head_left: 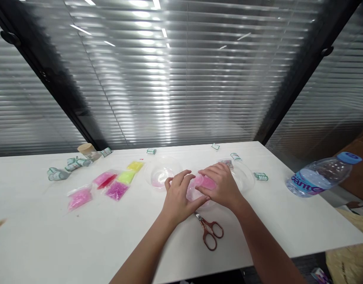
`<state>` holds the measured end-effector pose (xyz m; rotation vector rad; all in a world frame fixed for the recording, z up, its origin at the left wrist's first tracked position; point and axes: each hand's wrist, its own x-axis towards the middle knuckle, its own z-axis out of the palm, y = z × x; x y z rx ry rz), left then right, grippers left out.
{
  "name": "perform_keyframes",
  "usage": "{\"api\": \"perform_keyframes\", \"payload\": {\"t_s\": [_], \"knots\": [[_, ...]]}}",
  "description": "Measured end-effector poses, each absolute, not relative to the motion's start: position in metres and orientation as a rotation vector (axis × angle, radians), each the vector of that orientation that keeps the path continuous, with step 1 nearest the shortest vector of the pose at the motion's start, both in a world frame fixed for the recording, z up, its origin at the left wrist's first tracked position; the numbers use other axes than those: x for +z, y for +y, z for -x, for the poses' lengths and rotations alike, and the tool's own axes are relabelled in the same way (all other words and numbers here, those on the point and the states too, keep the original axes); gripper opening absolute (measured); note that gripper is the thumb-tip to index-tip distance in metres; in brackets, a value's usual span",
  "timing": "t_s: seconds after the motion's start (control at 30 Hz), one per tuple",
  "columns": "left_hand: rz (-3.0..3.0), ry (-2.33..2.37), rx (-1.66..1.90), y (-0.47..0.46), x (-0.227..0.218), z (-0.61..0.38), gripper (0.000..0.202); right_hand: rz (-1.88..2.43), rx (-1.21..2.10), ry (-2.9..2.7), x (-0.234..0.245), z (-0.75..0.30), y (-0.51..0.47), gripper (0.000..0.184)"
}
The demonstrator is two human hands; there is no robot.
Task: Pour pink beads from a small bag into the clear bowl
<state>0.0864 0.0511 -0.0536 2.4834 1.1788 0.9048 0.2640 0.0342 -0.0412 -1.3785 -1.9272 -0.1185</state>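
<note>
Both hands are curved over a clear dish (194, 194) with something pink (207, 182) in it. My left hand (178, 195) is at its left side, fingers bent and apart, thumb stretched across the near rim. On the right, my right hand (221, 184) arches over the pink stuff with a gap between thumb and fingers; whether its fingertips touch is unclear. Just below the dish lie scissors (209, 232) with copper-coloured handles. Another clear bowl (163, 173), pinkish at the bottom, stands to the left. A third clear bowl (243, 175) is partly behind my right hand.
Small bags of pink (80, 197), purple (116, 191) and yellow (135, 165) material lie left. Several green-and-white packets (57, 174) are scattered around. A lidded jar (88, 150) stands back left, a water bottle (317, 177) near the right edge. Blinds (169, 79) rise behind the white table (51, 244).
</note>
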Motion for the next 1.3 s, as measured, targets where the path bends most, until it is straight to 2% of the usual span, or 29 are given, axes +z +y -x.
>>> {"api": "perform_keyframes", "payload": {"t_s": [0.17,0.27,0.5,0.63,0.83,1.3], "knots": [[-2.481,1.185,0.897,0.0517,-0.0534,-0.0872,0.055,1.374,-0.151,-1.923,-0.0408,-0.2643,0.0337,0.022],[-2.477,1.191,0.892,0.0509,-0.0528,-0.0878,0.056,1.366,-0.163,-1.917,-0.0405,-0.2646,0.0337,0.027],[-2.465,1.192,0.875,0.0497,-0.0522,-0.0877,0.055,1.337,-0.187,-1.906,-0.0401,-0.2648,0.0339,0.025],[-2.475,1.178,0.884,0.0503,-0.0542,-0.0887,0.054,1.333,-0.174,-1.91,-0.0405,-0.265,0.0342,0.019],[-2.485,1.156,0.887,0.051,-0.0559,-0.0885,0.061,1.314,-0.122,-1.934,-0.0434,-0.2662,0.0356,0.019],[-2.482,1.157,0.888,0.0501,-0.0538,-0.0879,0.06,1.322,-0.186,-1.871,-0.0368,-0.2643,0.0311,0.021]]}}
